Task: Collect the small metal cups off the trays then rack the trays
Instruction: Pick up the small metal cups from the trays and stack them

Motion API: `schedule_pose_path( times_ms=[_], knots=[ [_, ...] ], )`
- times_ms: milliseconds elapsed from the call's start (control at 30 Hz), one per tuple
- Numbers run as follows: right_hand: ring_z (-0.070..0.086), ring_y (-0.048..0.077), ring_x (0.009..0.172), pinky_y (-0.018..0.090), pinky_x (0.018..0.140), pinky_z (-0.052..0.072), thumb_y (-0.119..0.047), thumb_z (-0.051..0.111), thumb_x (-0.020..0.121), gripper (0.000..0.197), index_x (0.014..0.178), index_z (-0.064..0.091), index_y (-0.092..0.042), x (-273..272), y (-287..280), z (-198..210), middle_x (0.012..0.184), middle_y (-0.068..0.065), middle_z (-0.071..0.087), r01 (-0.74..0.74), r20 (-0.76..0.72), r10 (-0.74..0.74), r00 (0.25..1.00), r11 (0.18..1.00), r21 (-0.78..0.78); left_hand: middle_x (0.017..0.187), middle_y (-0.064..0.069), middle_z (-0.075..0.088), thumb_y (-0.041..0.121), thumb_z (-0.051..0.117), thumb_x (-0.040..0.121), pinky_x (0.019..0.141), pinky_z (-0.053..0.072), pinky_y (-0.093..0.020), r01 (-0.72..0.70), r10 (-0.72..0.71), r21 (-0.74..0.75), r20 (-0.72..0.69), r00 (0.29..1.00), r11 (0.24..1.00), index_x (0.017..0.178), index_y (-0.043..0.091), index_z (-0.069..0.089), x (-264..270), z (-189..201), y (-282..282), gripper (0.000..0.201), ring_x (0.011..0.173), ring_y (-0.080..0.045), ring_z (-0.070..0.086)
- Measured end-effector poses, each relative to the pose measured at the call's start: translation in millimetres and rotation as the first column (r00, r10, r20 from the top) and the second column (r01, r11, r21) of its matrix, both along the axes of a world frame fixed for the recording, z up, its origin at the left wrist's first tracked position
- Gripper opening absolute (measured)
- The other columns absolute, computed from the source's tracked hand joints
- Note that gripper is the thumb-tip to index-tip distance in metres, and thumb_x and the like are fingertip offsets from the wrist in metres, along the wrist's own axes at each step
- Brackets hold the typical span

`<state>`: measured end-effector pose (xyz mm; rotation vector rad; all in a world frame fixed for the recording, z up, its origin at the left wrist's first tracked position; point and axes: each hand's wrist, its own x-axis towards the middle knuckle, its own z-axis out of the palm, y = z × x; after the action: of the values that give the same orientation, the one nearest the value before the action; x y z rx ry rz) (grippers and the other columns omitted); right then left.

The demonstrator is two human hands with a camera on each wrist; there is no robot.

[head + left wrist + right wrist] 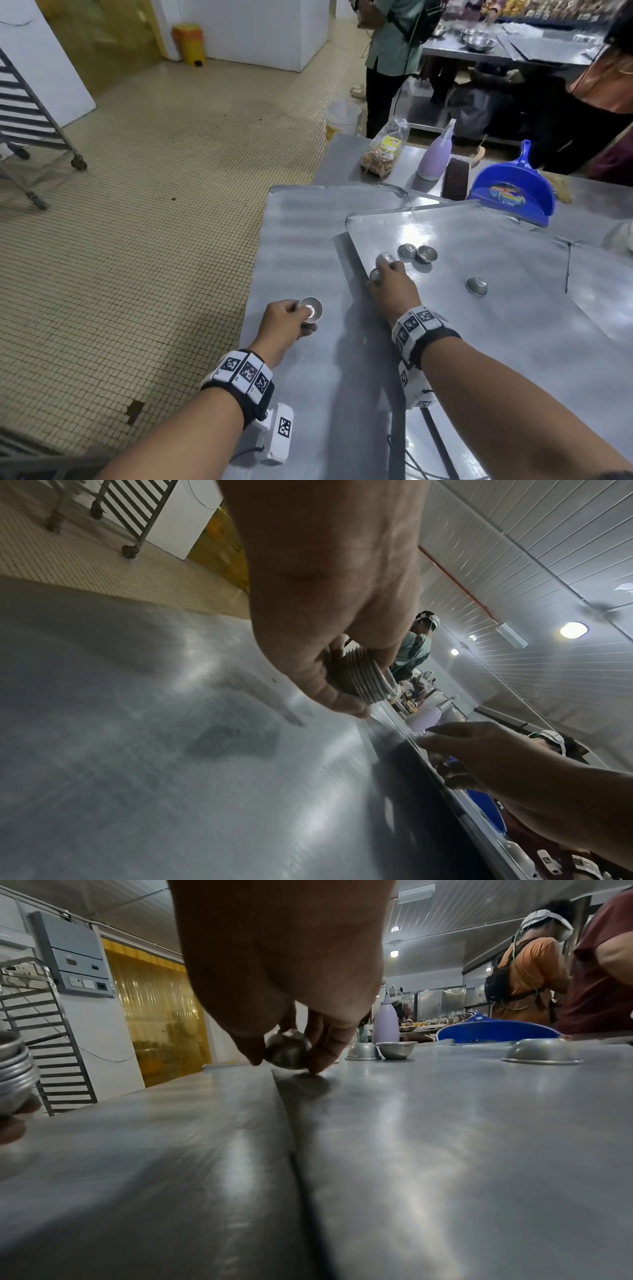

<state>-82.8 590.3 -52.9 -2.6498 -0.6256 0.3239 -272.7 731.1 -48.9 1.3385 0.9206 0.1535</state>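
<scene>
My left hand (291, 318) grips a nested stack of small metal cups (310, 309) above the lower tray (301, 246); the stack's ribbed rims (368, 680) show in the left wrist view. On the upper tray (479, 342), my right hand (387, 274) pinches a small metal cup (287, 1049) near that tray's left edge, fingertips touching the tray. Beyond it stand an upside-down cup (407, 251) and an upright cup (427, 253). Another upside-down cup (476, 286) lies to the right.
A blue dustpan (513, 192), a lilac spray bottle (435, 156), a brown block (457, 178) and a bag of snacks (383, 150) sit at the table's far end. A wheeled tray rack (30, 116) stands at far left. People work at the far tables.
</scene>
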Motion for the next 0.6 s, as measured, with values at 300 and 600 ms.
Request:
schedule_pose_path(
  times_ms=[300,600],
  knots=[
    [0.06,0.04,0.094,0.041,0.076,0.047,-0.016,0.053,0.088,0.031,0.119,0.052,-0.014,-15.9,-12.9,10.4,0.118,0.011,0.055,0.125,0.015,-0.128,0.992,0.985,0.115,0.092,-0.025,0.071,0.004,0.06,0.095,0.047,0.048,-0.016,0.037,-0.037,-0.006,0.008,0.999,0.999,0.105,-0.006,0.069,6.7,3.3,-8.3,0.017,0.063,-0.021,0.073],
    [0.058,0.039,0.106,0.039,0.082,0.046,-0.013,0.052,0.087,0.039,0.125,0.052,-0.005,-26.4,-20.2,10.6,0.122,0.017,0.051,0.208,0.002,-0.208,0.978,0.977,0.053,0.104,-0.032,0.071,0.005,0.06,0.096,0.044,0.046,-0.013,0.064,-0.064,0.034,-0.002,0.998,0.997,0.108,-0.006,0.068,1.9,8.9,-12.7,0.018,0.059,-0.017,0.072]
  ],
)
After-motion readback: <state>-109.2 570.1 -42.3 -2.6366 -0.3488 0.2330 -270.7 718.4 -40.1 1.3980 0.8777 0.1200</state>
